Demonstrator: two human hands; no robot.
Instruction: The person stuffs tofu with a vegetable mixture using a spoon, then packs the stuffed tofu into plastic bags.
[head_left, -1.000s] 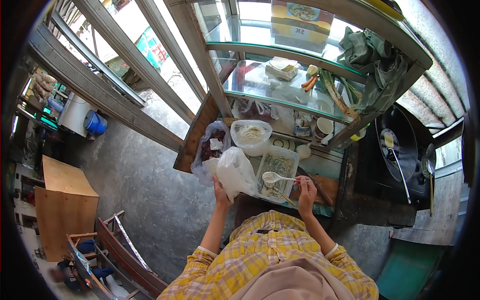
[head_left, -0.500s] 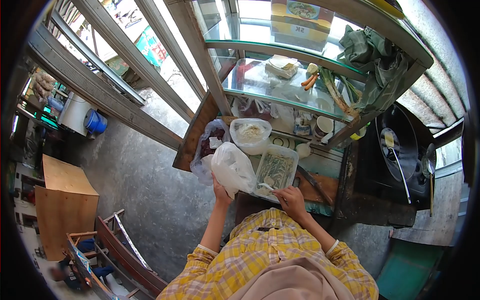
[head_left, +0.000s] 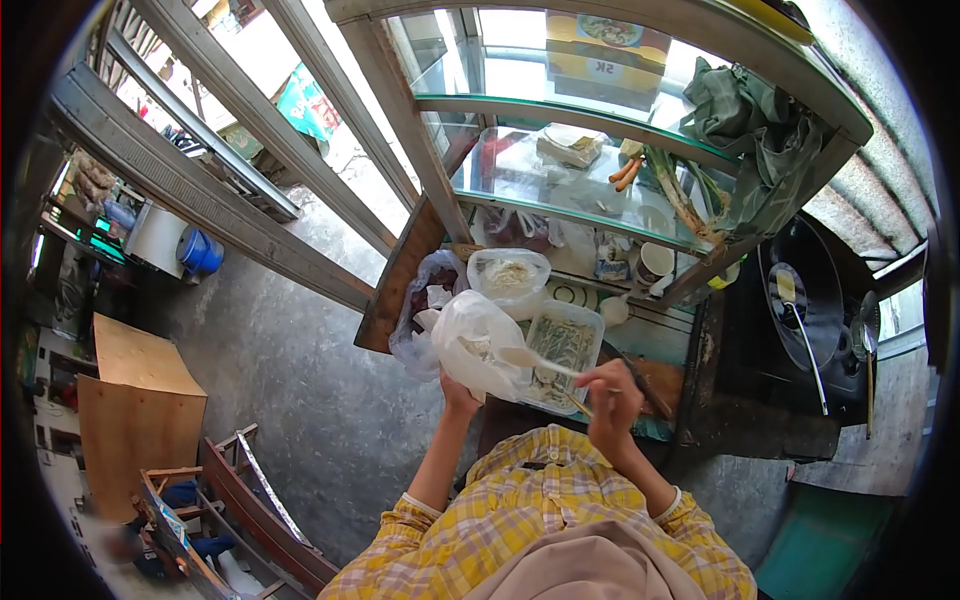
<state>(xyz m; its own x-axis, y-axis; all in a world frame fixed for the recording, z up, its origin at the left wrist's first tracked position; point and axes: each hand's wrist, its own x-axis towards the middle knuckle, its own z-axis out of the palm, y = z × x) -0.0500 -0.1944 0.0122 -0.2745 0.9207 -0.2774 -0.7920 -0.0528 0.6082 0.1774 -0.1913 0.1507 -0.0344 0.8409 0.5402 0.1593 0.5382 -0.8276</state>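
My left hand (head_left: 462,392) is closed around the lower side of a white plastic bag (head_left: 468,345), its mouth turned toward the right. A pale spoon (head_left: 548,364) is gripped in my right hand (head_left: 612,398), its bowl end at the bag's opening. Beneath the spoon sits a clear rectangular tub (head_left: 598,325) with a pale mixture flecked with green. A thin tan stick-like piece (head_left: 577,404) shows at the tub's near edge, beside my right hand. Behind the bag stands a clear plastic bag of white powder (head_left: 508,275). Another thin bag (head_left: 415,348) with dark red contents lies at the left.
A dark knife (head_left: 645,385) lies on a wooden board (head_left: 664,380) right of the tub. A glass display case (head_left: 585,105) rises behind, holding carrots (head_left: 627,173) and leeks (head_left: 682,205). To the right, a black wok (head_left: 805,300) sits on the stove with a spatula (head_left: 806,345).
My right hand has lifted the spoon out of the tub and brought it up to the white bag's mouth. My left hand keeps its hold, and the bag now opens toward the spoon.
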